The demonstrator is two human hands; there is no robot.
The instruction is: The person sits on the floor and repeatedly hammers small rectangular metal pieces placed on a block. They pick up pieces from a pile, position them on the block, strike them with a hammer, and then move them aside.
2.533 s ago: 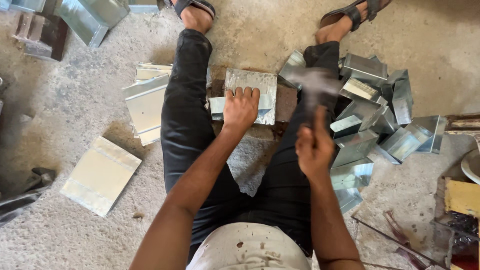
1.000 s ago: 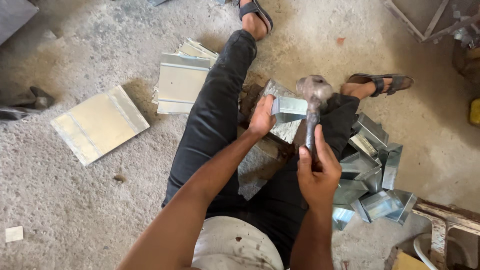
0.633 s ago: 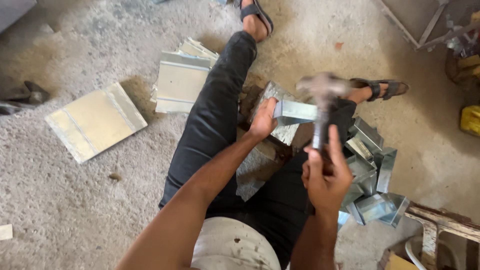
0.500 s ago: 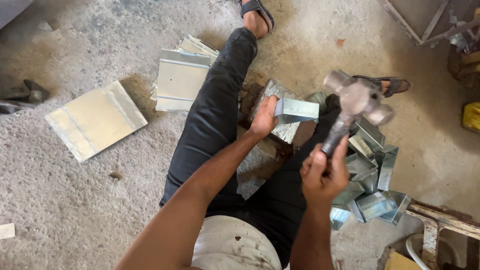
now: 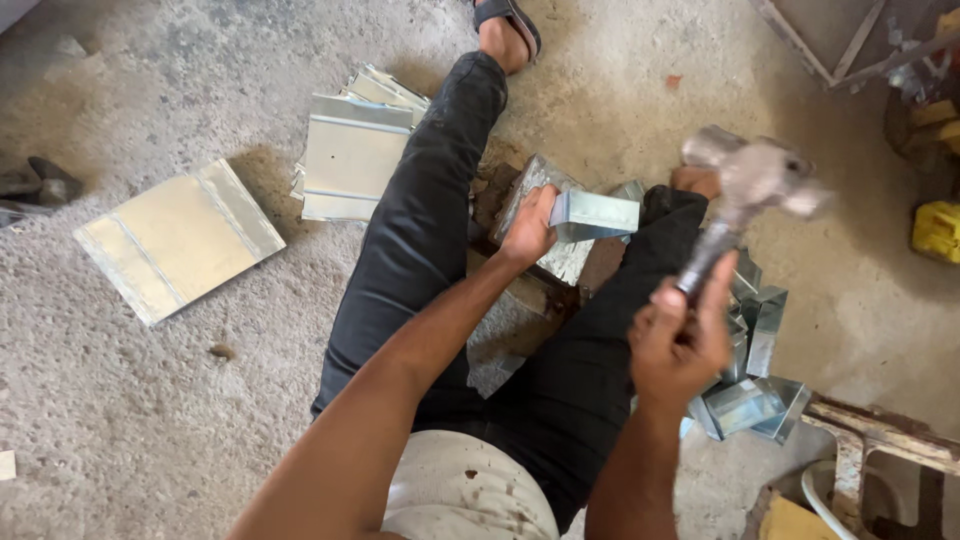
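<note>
I sit on a concrete floor with my legs apart. My left hand [image 5: 528, 228] presses a folded sheet-metal piece [image 5: 592, 214] onto a flat metal sheet on a block [image 5: 548, 262] between my legs. My right hand [image 5: 682, 340] grips the handle of a metal hammer [image 5: 752, 178], raised and blurred above and to the right of the piece.
Several folded metal pieces [image 5: 748, 372] lie heaped by my right leg. A stack of flat sheets [image 5: 352, 150] sits left of my left leg, and a single sheet [image 5: 178, 238] lies further left. A dark tool [image 5: 35, 185] is at the left edge; a yellow object [image 5: 938, 230] at the right.
The hammer has swung up and to the right, away from the folded piece it was near a second ago. My left hand has stayed on the piece.
</note>
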